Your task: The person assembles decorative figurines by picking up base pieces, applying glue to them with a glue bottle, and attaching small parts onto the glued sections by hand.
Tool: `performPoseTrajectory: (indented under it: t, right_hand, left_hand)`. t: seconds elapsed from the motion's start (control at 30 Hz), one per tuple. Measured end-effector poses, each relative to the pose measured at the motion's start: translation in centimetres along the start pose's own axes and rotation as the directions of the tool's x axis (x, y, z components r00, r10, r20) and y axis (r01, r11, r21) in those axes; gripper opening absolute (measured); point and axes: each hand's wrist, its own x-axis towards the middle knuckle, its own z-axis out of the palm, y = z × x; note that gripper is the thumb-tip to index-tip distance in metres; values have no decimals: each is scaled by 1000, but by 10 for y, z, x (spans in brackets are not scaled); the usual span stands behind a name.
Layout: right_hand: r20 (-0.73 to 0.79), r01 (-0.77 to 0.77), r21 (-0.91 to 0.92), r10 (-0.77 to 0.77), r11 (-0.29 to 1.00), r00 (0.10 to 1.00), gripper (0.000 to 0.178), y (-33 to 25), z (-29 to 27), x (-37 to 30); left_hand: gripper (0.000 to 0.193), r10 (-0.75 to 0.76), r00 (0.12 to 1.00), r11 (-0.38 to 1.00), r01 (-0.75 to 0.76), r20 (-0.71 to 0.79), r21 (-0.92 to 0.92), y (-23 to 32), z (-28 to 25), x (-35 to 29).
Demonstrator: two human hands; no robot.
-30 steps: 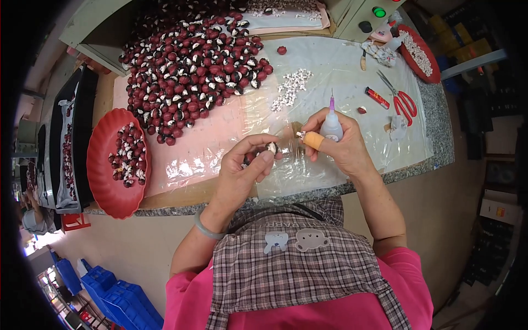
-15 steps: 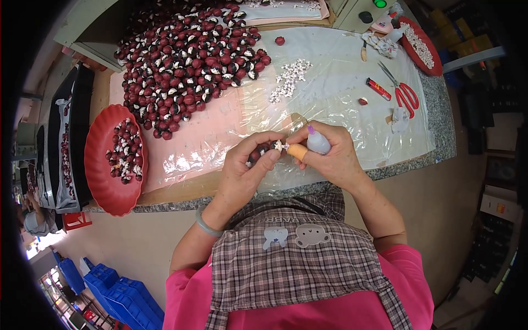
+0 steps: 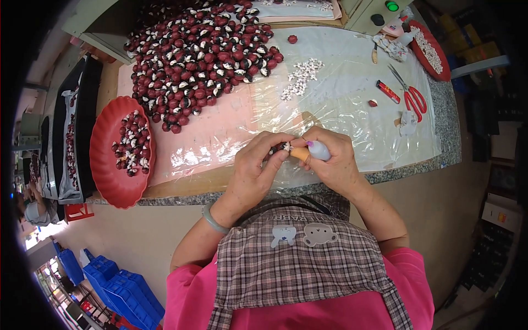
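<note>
Close to the table's front edge, both hands meet. My left hand is closed around small dark red and black pieces with white bits on them, largely covered by its fingers. My right hand grips a small translucent squeeze bottle with a purple tip, tucked against the palm. An orange finger cot covers the right thumb, which presses at the white bit on the held piece. Whether the right fingertips pinch another tiny part cannot be made out.
A large heap of red-and-black balls lies far left; a red scalloped bowl of similar pieces stands nearer. White bits lie on the plastic sheet. At right are red-handled scissors, a red tube and a red dish.
The bottle in my right hand has tilted, its purple tip now pointing left rather than up. The whole view has shifted slightly, with both hands still together.
</note>
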Motion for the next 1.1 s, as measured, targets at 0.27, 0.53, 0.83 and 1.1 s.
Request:
performPoseTrajectory:
  t: [0.27,0.53,0.83,1.1]
  right_hand:
    - [-19,56,6,-56,998,998,30,5,-23,6]
    - [-18,-87,79,89,993,996,22,9,-32,-4]
    - [-13,-29,26,29,999,999,20,5,-36,-8]
    - [-44,-17,-31,16,999,999,26,14,-45,-12]
  left_hand:
    - [22,381,839,629,73,-389,774,4,-130,-18]
    - [26,386,881,264,177,-273,948,-7,-146,-1]
    - [25,558,820,441,-424,128,791,-35,-35,111]
    - [32,551,822,406,-413,143,815,-15,-24,109]
